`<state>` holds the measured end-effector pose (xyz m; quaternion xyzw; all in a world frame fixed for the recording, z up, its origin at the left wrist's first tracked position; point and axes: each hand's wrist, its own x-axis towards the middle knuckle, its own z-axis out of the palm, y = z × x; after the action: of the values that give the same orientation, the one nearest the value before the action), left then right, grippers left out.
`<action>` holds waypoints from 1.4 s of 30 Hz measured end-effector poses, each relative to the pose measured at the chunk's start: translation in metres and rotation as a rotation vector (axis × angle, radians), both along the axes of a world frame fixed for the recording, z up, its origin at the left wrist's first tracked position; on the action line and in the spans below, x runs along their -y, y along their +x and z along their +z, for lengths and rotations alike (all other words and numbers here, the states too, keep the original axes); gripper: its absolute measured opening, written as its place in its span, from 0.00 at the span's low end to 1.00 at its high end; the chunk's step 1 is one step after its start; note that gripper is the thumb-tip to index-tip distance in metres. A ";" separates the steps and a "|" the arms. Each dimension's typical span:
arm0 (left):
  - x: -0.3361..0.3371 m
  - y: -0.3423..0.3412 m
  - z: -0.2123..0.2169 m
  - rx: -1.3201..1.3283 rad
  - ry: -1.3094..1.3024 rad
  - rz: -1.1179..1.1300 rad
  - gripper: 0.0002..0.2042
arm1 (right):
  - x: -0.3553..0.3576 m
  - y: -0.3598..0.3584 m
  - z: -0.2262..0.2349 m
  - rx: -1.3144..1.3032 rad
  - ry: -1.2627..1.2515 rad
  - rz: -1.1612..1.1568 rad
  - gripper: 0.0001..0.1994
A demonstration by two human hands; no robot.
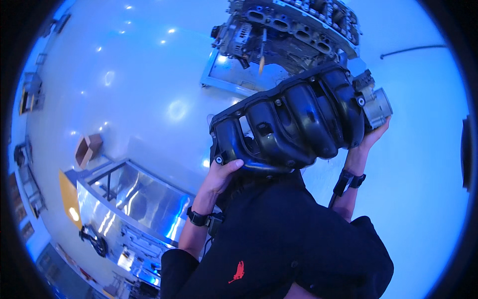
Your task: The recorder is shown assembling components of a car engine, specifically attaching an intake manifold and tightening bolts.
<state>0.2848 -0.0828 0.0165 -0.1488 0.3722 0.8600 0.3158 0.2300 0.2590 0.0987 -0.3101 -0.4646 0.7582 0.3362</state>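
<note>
Both my hands carry a black plastic intake manifold (pixel 301 127) in front of my chest, its curved runners facing up. It tilts, with the right end higher in the view. My left hand (pixel 221 175) grips the left end, the thumb lying over its edge. My right hand (pixel 371 138) supports the other end, beneath a grey metal throttle body (pixel 378 107) attached there; most of its fingers are hidden. Beyond the manifold stands an engine (pixel 303 30) with a row of oval ports towards me. A tool with a yellowish handle (pixel 261 65) hangs down at its side.
A metal frame (pixel 211 72) sits under the engine. Behind my left arm is a shiny steel worktable (pixel 144 199) with parts on it, including a black curved part (pixel 94 241). An open cardboard box (pixel 89 148) rests on the floor at left. A dark cable (pixel 413 51) lies at the far right.
</note>
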 end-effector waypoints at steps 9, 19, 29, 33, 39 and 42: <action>0.039 0.017 0.035 -0.320 -0.342 -0.219 0.33 | 0.008 0.075 -0.082 -0.296 -0.339 0.128 0.28; 0.059 -0.009 0.039 -0.410 -0.086 -0.374 0.47 | 0.052 0.108 -0.084 -0.272 -0.365 -0.066 0.28; 0.074 -0.050 0.033 -0.369 -0.173 -0.315 0.33 | 0.070 0.115 -0.086 -0.335 -0.350 -0.240 0.29; 0.079 -0.072 0.084 -0.575 -0.180 -0.529 0.35 | 0.070 0.112 -0.088 -0.344 -0.360 -0.280 0.29; 0.054 -0.139 0.087 -1.122 0.143 -1.037 0.20 | 0.060 0.104 -0.088 -0.349 -0.365 -0.301 0.29; 0.040 -0.165 0.010 -0.578 -0.379 -0.588 0.17 | 0.049 0.094 -0.090 -0.349 -0.368 -0.299 0.29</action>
<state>0.1195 -0.1226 0.0266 0.1544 0.6224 0.6567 0.3970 0.3242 0.2096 0.0088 -0.2958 -0.2038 0.8136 0.4571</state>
